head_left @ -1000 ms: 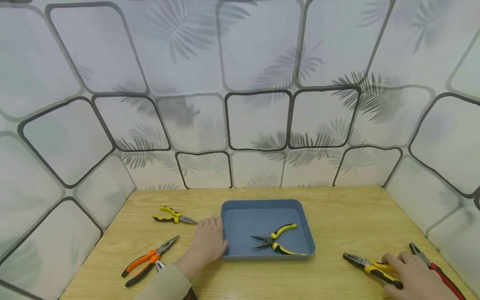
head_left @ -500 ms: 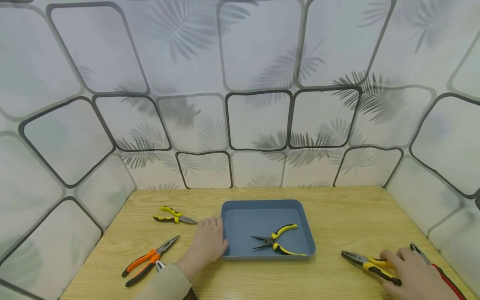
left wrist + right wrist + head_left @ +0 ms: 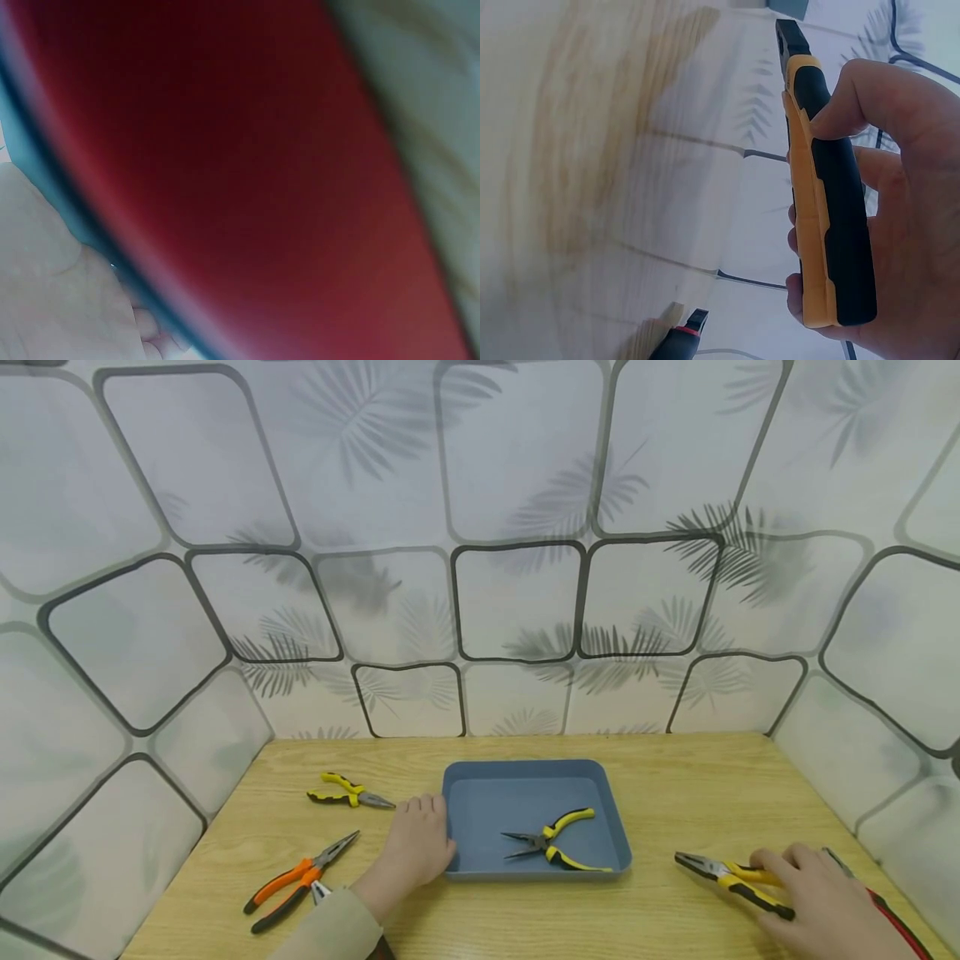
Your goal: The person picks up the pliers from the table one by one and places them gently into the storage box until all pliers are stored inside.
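My left hand holds the left wall of a blue tray, thumb at its front left corner. Inside the tray lie spread needle-nose pliers with yellow-and-black handles. My right hand grips combination pliers by their yellow-and-black handles, metal nose pointing towards the tray. In the right wrist view the thumb presses the black side of the pliers' handle, and the fingers wrap behind. A blurred red surface fills most of the left wrist view, leaving part of the left palm showing.
Left of the tray lie yellow-handled needle-nose pliers and orange-and-black pliers. A metal-tipped tool is mostly hidden under the left sleeve. Red-handled pliers lie beyond the right hand. Patterned fabric walls enclose the wooden table.
My right hand and the combination pliers have shifted slightly to the left and away from me, with the nose rising in the view. The left hand and tray stay put.
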Motion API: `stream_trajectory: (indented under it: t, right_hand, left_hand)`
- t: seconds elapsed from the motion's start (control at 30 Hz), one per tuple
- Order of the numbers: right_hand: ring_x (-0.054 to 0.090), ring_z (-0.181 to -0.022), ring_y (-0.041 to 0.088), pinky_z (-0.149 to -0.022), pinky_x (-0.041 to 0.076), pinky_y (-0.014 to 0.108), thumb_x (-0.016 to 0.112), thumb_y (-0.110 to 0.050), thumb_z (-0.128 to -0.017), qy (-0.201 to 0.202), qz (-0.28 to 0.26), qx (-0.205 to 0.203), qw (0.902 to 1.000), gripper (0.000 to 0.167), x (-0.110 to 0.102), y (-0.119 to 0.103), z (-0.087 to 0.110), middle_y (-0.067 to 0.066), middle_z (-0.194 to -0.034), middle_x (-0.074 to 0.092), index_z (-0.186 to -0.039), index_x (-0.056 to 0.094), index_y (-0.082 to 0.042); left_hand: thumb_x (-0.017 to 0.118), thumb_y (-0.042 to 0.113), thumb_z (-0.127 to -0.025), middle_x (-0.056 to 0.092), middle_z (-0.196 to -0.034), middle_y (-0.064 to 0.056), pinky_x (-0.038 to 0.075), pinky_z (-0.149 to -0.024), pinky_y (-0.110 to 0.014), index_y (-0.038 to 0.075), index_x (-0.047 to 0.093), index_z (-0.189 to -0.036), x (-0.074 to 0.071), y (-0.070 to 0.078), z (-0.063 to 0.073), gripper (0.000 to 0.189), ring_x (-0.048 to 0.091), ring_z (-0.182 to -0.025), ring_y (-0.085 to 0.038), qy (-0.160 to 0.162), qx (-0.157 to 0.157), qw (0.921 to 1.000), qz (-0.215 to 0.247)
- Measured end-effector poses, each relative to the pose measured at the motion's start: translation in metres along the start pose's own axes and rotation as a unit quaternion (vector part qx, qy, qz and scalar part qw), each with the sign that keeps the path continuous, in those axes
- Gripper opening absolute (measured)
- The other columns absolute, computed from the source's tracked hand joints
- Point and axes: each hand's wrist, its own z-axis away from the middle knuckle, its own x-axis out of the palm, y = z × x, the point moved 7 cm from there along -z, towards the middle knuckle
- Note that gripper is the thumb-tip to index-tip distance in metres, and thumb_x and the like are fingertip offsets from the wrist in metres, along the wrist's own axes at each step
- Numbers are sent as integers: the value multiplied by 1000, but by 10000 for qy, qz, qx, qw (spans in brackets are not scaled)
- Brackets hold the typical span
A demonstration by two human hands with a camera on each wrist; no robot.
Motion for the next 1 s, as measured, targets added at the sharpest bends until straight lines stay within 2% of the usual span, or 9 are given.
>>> stream_trajectory:
  t: [0.27,0.53,0.77,1.0]
  right_hand:
    - [47,-82,21,-62,36,36,86,-39,-76,232,-124,-87,9996,53,-8,-9,-4,1,-96,55,-123,69,-21]
    - [46,-78,16,-61,38,35,91,-38,-72,794,131,-391,9960,54,-22,-22,-5,-2,-93,57,-119,70,-24]
    - [47,-78,14,-62,38,32,93,-38,-71,1090,14,-650,9919,53,-30,-30,-9,-2,-92,58,-118,72,-23]
    - [46,-79,14,-62,36,30,92,-40,-73,1168,-48,-737,9904,54,-33,-35,-12,0,-93,58,-120,72,-21]
  left_hand:
    - [66,42,-99,62,-110,-16,52,-98,-47,0,56,-121,0,-1,0,48,63,-104,-31,-39,-31,10000,81]
    - [66,42,-99,63,-111,-16,52,-98,-47,0,56,-122,0,-1,-1,49,63,-103,-31,11,-11,10000,42]
    - [66,42,-99,64,-113,-17,52,-100,-48,0,56,-123,2,-1,0,49,64,-106,-32,-25,-6,10000,93]
    - [66,41,-99,64,-113,-17,53,-100,-48,0,56,-122,2,0,-1,48,64,-106,-32,-24,-40,9999,104]
